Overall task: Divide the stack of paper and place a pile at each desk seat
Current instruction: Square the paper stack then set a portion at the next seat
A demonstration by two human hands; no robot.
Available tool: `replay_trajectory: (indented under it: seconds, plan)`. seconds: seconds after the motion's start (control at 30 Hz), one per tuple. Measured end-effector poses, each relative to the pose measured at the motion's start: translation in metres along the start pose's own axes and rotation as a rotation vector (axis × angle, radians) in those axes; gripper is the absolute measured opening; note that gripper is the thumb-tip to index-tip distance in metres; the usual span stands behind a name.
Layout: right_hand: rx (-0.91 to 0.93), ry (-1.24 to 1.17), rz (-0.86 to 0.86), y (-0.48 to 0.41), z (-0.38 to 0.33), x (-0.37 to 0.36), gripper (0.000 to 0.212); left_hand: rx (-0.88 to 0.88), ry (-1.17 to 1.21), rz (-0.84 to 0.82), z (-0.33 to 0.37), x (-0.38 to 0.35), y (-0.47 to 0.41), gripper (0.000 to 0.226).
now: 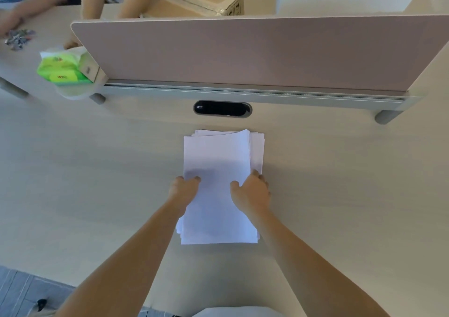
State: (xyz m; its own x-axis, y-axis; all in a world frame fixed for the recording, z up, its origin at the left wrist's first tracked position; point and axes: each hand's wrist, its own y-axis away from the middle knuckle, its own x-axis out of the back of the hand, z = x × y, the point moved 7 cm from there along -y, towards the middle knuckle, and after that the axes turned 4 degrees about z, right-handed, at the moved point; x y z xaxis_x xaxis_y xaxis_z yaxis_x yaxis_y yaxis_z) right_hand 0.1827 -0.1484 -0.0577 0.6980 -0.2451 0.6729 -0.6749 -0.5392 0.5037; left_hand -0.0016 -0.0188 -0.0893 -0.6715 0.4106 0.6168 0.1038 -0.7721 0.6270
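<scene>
Two hands on one paper stack

Far left, green tissue pack (62, 68) beside pink divider (243, 52). Centre of bench (97, 171): left hand (184, 190) gripping paper stack (216, 154) at left edge, thumb on top; right hand (252, 191) gripping right edge likewise.

Place: an office with shared desks.
Desk (340, 195): a pale work surface is seen, split by a pink privacy divider (243, 52).
Cable port (222, 108): a dark oval grommet is set just before the divider.
Supplies: a cardboard box (201, 0) is seen beyond it.
</scene>
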Motion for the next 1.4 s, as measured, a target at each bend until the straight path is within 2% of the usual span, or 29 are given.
replay_trajectory:
  seconds: [0.07,0.2,0.23,0.3,0.37,0.5,0.6,0.7,0.83,1.0,1.17,1.4]
  plan:
    - [0.046,-0.018,0.020,0.003,-0.003,0.001,0.049,0.003,-0.015,0.000,0.001,-0.002,0.002,0.047]
    - [0.063,-0.294,-0.033,0.002,-0.007,-0.002,0.018,0.017,-0.011,-0.006,-0.001,-0.004,0.001,0.051]
    - [0.006,-0.372,-0.058,0.000,-0.004,-0.002,0.018,0.015,-0.009,-0.006,-0.002,-0.004,0.000,0.051]
    - [-0.230,-0.572,-0.153,-0.002,0.006,-0.005,0.022,0.013,-0.011,0.002,-0.002,-0.002,0.000,0.052]
    - [-0.387,-0.653,-0.230,-0.001,0.013,-0.005,0.032,0.006,-0.011,0.012,0.000,0.000,0.000,0.053]
    - [-0.285,-0.494,-0.265,-0.009,0.010,-0.010,0.034,0.005,-0.003,0.016,-0.001,0.002,-0.001,0.059]
    - [-0.150,-0.266,-0.194,-0.010,0.008,-0.015,0.043,0.011,0.014,0.011,-0.002,0.005,-0.001,0.063]
    - [-0.116,-0.129,-0.126,-0.003,0.004,-0.022,0.041,0.008,0.012,0.007,-0.001,0.005,0.002,0.057]
    - [-0.174,-0.076,-0.082,0.001,0.000,-0.024,0.054,0.009,-0.001,0.012,0.001,0.003,0.005,0.048]
    - [-0.137,-0.019,-0.070,0.002,-0.005,-0.022,0.048,0.003,0.012,-0.004,0.003,0.000,0.009,0.043]
    - [-0.136,-0.054,-0.112,0.006,-0.006,-0.025,0.058,0.004,0.014,-0.004,0.005,0.000,0.013,0.043]
    - [-0.202,-0.134,-0.074,-0.001,0.004,-0.022,0.049,0.010,0.011,0.001,0.007,0.004,0.015,0.047]
